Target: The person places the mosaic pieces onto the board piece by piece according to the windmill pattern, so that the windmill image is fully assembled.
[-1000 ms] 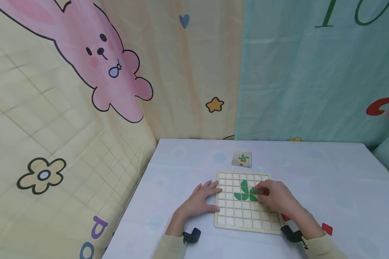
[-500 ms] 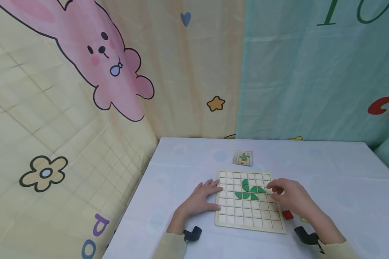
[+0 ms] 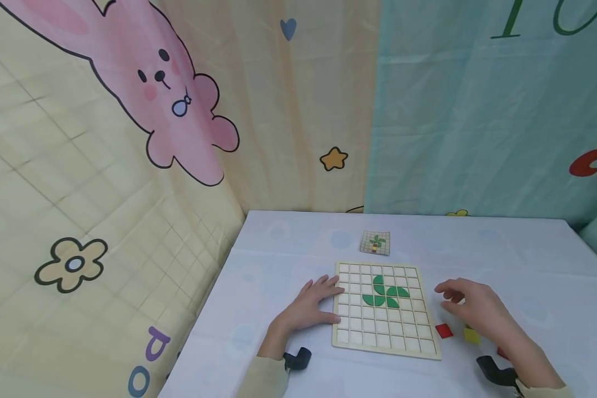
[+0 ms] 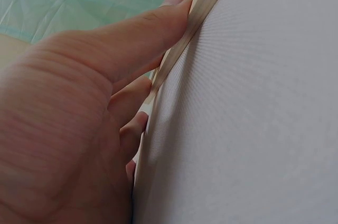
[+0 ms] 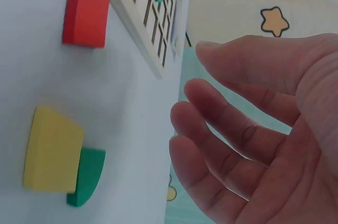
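A pale wooden grid board (image 3: 358,326) lies on the table, with several green quarter-round pieces (image 3: 378,300) set in its middle cells. My left hand (image 3: 309,307) rests at the board's left edge, fingers spread and thumb on the rim. In the left wrist view its thumb (image 4: 158,26) touches the wooden edge. My right hand (image 3: 477,304) hovers right of the board, fingers loosely bent with nothing between them. Below it lie a red square block (image 3: 444,331) and a yellow square block (image 3: 471,335). In the right wrist view a green quarter-round piece (image 5: 90,176) sits beside the yellow block.
A small pattern card (image 3: 375,242) lies behind the board. Another red block (image 3: 502,352) is partly hidden by the right forearm. Printed curtains (image 3: 298,110) hang along the table's back and left sides.
My right hand has let go of a green piece on the board and moved right, off the board. The left hand has stayed at the board's edge.
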Action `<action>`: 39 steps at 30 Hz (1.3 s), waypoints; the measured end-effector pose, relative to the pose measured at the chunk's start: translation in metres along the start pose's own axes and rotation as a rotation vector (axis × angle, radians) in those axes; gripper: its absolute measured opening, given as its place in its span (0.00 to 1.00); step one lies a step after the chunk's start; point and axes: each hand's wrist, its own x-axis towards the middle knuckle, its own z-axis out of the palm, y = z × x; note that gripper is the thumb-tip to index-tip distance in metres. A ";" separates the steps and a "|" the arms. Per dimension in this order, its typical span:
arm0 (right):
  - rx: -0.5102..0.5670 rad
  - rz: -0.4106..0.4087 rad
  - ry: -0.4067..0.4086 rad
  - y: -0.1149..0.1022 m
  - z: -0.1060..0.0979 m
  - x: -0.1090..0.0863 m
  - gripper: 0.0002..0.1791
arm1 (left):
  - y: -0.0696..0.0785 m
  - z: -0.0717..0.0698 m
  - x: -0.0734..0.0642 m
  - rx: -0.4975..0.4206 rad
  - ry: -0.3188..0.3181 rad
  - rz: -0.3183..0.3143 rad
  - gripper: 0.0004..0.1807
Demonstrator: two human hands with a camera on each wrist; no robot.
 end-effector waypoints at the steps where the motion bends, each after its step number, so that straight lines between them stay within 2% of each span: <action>1: -0.001 0.007 -0.004 0.002 -0.001 -0.001 0.17 | 0.000 0.000 0.000 0.001 -0.001 -0.001 0.40; 20: 0.008 0.100 -0.059 0.045 -0.009 -0.016 0.20 | 0.000 0.001 0.001 0.007 0.001 -0.008 0.40; 28: 0.023 0.112 -0.080 0.063 -0.008 -0.021 0.22 | 0.001 0.001 0.000 -0.018 -0.002 -0.009 0.40; 39: 0.023 0.124 -0.090 0.069 -0.001 -0.021 0.22 | 0.000 0.001 0.000 -0.006 0.005 -0.003 0.40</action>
